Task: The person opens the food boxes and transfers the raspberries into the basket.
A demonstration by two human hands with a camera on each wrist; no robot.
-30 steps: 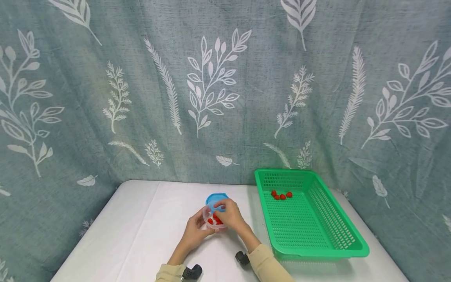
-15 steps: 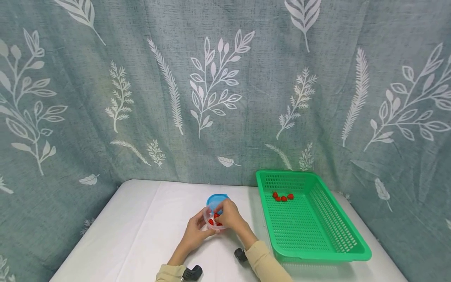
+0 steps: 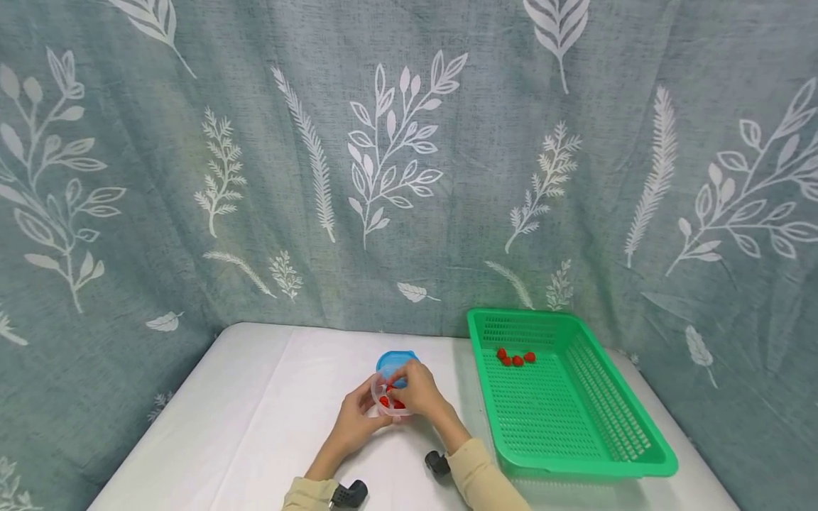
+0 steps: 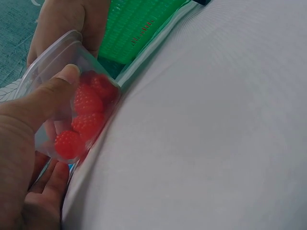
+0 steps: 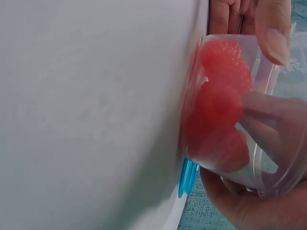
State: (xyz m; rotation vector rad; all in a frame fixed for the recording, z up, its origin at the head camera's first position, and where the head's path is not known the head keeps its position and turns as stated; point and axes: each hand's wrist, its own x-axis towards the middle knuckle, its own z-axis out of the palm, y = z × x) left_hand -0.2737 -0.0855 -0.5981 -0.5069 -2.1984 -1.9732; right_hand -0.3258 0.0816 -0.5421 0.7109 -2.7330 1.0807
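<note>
A small clear plastic container stands on the white cloth with several red strawberries inside. My left hand grips it from the left side, thumb at the near wall and fingers behind. From the right, my right hand reaches in over the rim. In the right wrist view its fingertips pinch a strawberry, blurred by the plastic. Just behind the container lies a blue lid, partly hidden by it and by my right hand.
A green plastic basket stands to the right on the table, with several strawberries near its far left corner. White cloth covers the table. A patterned curtain hangs along the back and sides.
My right hand dips into the container and its fingers shift among the strawberries. The left hand and container stay in place. The head view has shifted slightly.
</note>
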